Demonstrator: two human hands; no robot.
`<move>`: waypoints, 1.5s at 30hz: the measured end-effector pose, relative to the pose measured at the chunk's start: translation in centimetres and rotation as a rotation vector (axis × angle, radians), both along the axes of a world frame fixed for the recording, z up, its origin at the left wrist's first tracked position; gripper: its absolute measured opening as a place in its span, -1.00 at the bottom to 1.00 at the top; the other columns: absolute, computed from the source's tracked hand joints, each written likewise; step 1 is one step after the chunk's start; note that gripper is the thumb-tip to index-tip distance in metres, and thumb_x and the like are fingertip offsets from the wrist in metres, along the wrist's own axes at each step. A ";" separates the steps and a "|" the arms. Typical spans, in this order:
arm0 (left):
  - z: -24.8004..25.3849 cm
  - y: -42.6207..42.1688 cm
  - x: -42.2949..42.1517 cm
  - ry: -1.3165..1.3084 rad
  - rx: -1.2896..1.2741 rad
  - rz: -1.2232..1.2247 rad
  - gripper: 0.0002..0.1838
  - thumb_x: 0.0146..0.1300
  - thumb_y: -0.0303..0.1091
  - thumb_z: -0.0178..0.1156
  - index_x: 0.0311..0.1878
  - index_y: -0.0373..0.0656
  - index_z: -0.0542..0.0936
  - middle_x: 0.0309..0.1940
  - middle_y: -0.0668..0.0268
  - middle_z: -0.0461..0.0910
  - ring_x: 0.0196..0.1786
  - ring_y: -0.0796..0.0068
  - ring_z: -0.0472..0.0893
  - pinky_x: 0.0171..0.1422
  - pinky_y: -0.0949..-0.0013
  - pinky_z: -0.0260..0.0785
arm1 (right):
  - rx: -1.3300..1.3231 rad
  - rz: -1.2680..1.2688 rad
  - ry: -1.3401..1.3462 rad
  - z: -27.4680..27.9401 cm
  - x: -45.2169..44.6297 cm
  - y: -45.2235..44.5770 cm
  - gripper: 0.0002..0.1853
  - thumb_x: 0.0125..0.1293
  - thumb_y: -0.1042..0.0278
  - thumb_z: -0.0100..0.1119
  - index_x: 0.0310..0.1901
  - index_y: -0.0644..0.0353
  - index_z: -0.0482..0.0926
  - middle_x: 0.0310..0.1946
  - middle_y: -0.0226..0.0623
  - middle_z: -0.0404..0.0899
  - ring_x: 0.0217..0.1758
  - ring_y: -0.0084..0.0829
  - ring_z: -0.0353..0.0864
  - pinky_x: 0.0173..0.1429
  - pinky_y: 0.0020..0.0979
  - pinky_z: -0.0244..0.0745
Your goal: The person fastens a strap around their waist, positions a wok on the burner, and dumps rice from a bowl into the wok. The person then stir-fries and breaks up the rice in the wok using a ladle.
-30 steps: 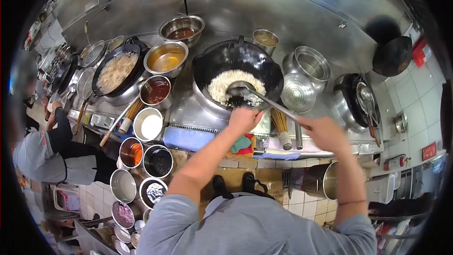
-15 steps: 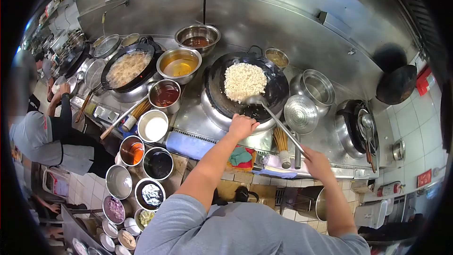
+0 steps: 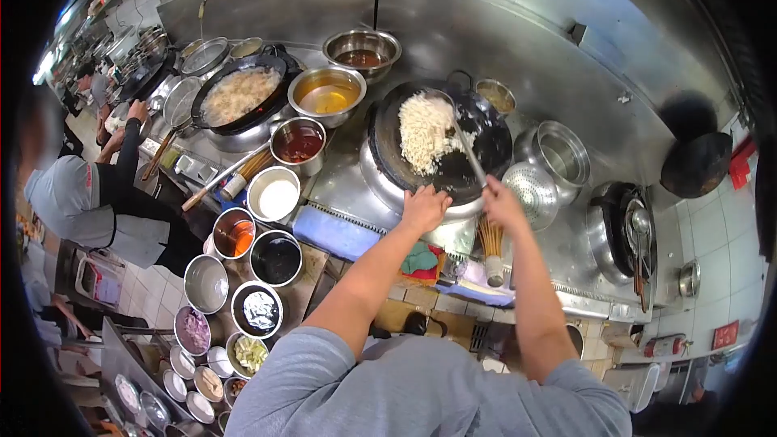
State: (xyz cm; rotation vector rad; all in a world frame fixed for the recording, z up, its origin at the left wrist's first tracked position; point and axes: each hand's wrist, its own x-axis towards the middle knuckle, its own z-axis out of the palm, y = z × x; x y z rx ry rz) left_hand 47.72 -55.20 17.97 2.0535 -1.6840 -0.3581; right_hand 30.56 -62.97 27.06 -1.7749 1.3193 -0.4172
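A black wok (image 3: 486,168) sits on the burner in front of me, holding a pile of pale fried rice (image 3: 424,125). My left hand (image 3: 426,209) is closed on the wok's near rim, with the grip partly hidden. My right hand (image 3: 503,204) is wrapped round the long handle of a metal ladle (image 3: 469,150). The ladle reaches across the wok, its bowl at the far side of the rice and blurred. Just right of the wok lies a perforated strainer (image 3: 530,194), and a bamboo brush (image 3: 491,247) stands below my right hand.
Left of the wok stand steel bowls, one with yellow liquid (image 3: 328,97), and a pot of red sauce (image 3: 298,146). Another wok (image 3: 243,97) holds bubbling, foamy food. Several seasoning pots, one with dark liquid (image 3: 275,259), line the lower left. A co-worker (image 3: 89,198) works at far left.
The ladle has moved from the near edge of the rice to its far side, and my right hand has come forward and left. The rice has shifted and spread. My left hand stays at the rim.
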 end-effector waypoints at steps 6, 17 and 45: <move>-0.9 0.3 0.2 0.034 -0.023 0.017 -0.67 0.44 0.03 -0.07 -0.01 0.11 0.59 -0.08 0.27 0.50 0.13 0.24 0.44 0.10 -0.09 0.28 | -0.223 0.055 -0.094 2.9 -3.4 3.2 -0.47 0.41 0.28 0.04 0.41 -0.05 0.28 -0.42 -0.26 0.55 -0.65 -0.52 0.40 -0.63 -0.44 0.28; -1.0 0.6 1.0 0.186 -0.054 0.007 -0.76 0.34 -0.15 0.10 -0.08 0.11 0.71 -0.10 0.33 0.55 0.15 0.26 0.48 0.16 0.02 0.31 | 0.364 -0.066 -0.360 -0.3 -0.9 3.0 -0.58 0.48 0.22 -0.03 0.31 -0.15 0.17 -0.57 -0.35 0.39 -0.77 -0.57 0.24 -0.76 -0.48 0.15; -1.9 -0.2 1.7 0.061 -0.017 0.039 -0.77 0.35 -0.15 0.11 -0.12 0.08 0.72 -0.13 0.36 0.62 0.12 0.33 0.49 0.16 0.05 0.18 | 0.419 -0.106 -0.366 -4.7 -1.5 2.8 -0.56 0.46 0.29 0.02 0.33 -0.05 0.25 -0.53 -0.32 0.44 -0.69 -0.55 0.33 -0.67 -0.50 0.20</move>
